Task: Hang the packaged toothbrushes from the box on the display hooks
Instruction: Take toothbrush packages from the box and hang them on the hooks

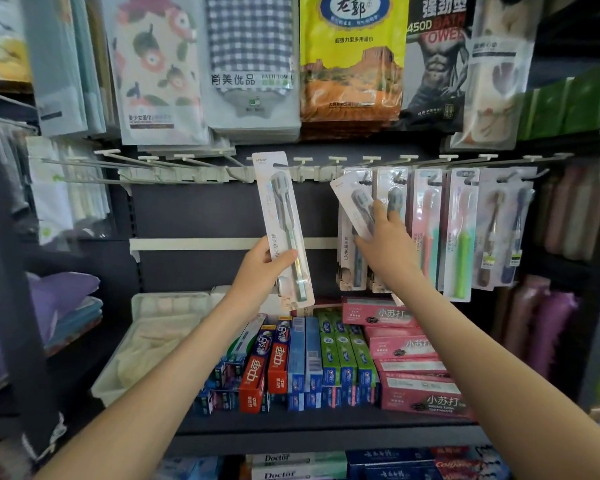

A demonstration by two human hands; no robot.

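White carded toothbrush pack [282,216] stood near upright, gripped low by the left hand [265,263], hang-hole level with the white-tipped wire hooks [302,160]. Right hand [387,237] pinched a second, tilted pack [350,202].

You have two white carded toothbrush packs in hand: one [281,209] in your left grip [264,261], one tilted [352,202] in your right grip [385,233]. To their right you can count five hanging pack fronts [461,237]: white, grey, pink, green and a pale twin-brush one. On the dark shelf [326,427] below stand two red toothpaste boxes [253,386] and three green toothpaste boxes [329,358]. The stacked pink boxes [402,344] are too blurred to count.
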